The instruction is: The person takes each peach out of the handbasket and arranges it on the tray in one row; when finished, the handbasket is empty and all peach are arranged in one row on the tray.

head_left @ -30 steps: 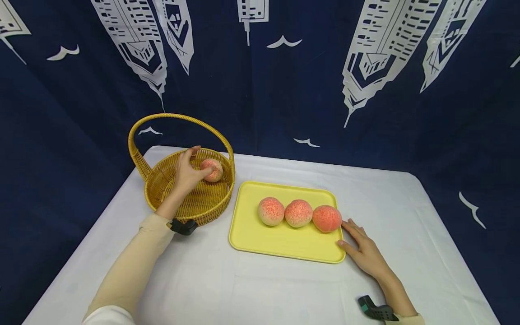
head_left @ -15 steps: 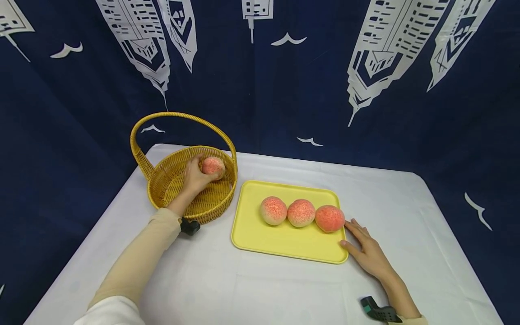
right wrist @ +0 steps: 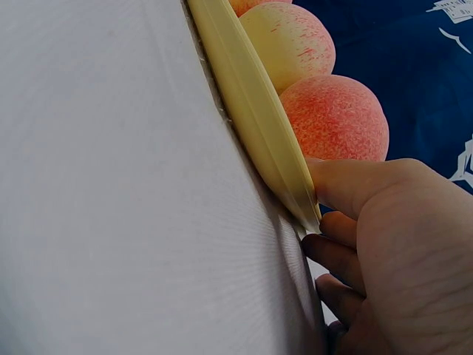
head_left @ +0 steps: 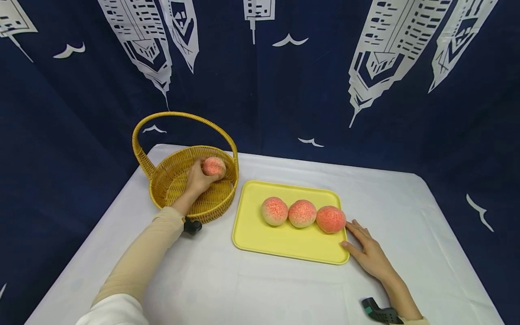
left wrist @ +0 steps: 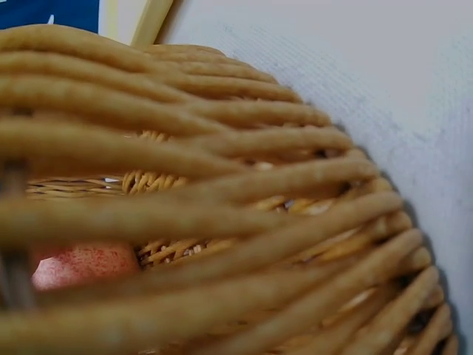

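Note:
A peach [head_left: 214,166] with pink speckles sits inside the yellow wicker basket [head_left: 211,212]. My left hand [head_left: 197,178] reaches over the basket's near rim and grips this peach, thumb at its front and fingers at its left. In the left wrist view, the woven wall [left wrist: 244,214] fills most of the frame, with a bit of the peach [left wrist: 85,266] showing through; the hand is hidden there. At the right, my right hand [head_left: 373,258] rests against the right edge of the yellow tray [head_left: 264,241], fingers relaxed. The thumb [right wrist: 347,181] touches the tray's rim in the right wrist view.
Three more peaches stand in a row on the tray: a left one [head_left: 274,211], a middle one [head_left: 302,213] and a redder right one [head_left: 331,219]. The basket's tall handle [head_left: 184,114] arches over it. A white cloth [head_left: 284,293] covers the table before a navy curtain [head_left: 260,90].
My left hand has gone slightly lower into the basket and its fingers have closed round the peach. The whole view has shifted slightly. The right hand stays at the tray's edge.

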`<state>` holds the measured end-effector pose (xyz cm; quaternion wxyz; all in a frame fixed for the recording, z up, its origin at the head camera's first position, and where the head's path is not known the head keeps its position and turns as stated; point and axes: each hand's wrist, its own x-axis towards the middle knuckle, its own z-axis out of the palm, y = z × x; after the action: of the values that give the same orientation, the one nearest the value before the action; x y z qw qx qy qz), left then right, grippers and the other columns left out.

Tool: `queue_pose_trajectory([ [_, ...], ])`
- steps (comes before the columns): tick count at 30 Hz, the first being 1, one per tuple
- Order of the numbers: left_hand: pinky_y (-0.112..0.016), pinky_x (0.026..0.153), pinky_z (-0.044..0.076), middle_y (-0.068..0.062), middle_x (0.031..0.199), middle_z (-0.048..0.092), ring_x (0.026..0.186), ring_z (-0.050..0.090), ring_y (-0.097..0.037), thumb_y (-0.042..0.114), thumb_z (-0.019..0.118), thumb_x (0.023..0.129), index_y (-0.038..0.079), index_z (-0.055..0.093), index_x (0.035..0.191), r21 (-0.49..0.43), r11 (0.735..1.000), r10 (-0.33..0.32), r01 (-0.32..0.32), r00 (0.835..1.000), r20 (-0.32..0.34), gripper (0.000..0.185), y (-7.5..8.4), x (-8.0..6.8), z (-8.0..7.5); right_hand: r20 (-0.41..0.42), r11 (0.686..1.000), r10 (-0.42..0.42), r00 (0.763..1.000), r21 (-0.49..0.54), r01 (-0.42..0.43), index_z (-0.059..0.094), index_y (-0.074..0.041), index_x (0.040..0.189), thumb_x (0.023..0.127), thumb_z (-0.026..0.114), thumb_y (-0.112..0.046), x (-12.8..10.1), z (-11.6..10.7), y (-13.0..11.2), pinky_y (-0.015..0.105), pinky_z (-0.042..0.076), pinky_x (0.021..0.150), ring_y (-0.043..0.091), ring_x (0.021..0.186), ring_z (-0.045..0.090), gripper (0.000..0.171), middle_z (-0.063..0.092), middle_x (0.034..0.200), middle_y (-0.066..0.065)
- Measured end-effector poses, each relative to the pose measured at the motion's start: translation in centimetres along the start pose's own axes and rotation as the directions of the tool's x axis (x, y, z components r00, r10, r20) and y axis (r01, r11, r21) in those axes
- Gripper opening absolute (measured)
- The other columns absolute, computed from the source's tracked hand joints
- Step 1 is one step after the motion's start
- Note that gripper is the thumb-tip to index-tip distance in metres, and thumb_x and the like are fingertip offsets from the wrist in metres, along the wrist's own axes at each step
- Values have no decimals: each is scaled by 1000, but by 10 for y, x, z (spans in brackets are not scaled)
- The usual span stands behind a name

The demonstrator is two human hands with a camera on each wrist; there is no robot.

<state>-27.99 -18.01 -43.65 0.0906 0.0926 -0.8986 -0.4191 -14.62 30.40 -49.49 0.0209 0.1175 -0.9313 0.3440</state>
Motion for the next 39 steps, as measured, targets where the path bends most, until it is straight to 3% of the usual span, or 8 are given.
queue_pose_trajectory([
  [9,-53,107,36,-23,138,50,127,44,-40,21,82,77,4,43,139,6,1000,-14,14,1000,-12,76,6,-7,-5,-14,1000,-6,1000,-4,6,45,-1,143,94,64,-30,-2,1,0,67,14,114,54,140,25,60,33,151,32],
  [18,-54,102,38,-24,131,50,122,45,-40,19,83,74,3,44,139,-56,998,-5,2,999,-53,77,9,-11,-9,-18,1000,-22,1000,4,22,46,-1,142,93,65,-29,-2,2,1,68,15,113,54,139,26,59,35,150,32],
  [27,-50,95,45,-25,129,48,116,50,-38,14,81,73,3,46,139,-168,983,53,-69,994,-96,75,25,-20,-23,-24,1000,-26,999,-6,26,46,-2,143,93,64,-29,-2,0,0,63,13,116,53,140,27,59,35,150,32],
  [34,-32,82,47,-18,123,57,109,55,-30,11,82,70,8,49,135,-237,954,164,-185,981,-106,73,47,-50,-36,-31,999,-34,999,-11,34,47,-2,142,93,65,-28,-3,-1,-1,61,15,116,52,139,28,58,38,149,31],
  [39,-21,78,53,-14,128,55,109,53,-24,0,81,69,6,51,135,-362,885,287,-293,955,-73,73,67,-81,-37,-33,999,-33,999,-3,33,48,-3,142,93,65,-27,-2,-1,-2,65,17,114,53,139,28,58,38,149,31],
])
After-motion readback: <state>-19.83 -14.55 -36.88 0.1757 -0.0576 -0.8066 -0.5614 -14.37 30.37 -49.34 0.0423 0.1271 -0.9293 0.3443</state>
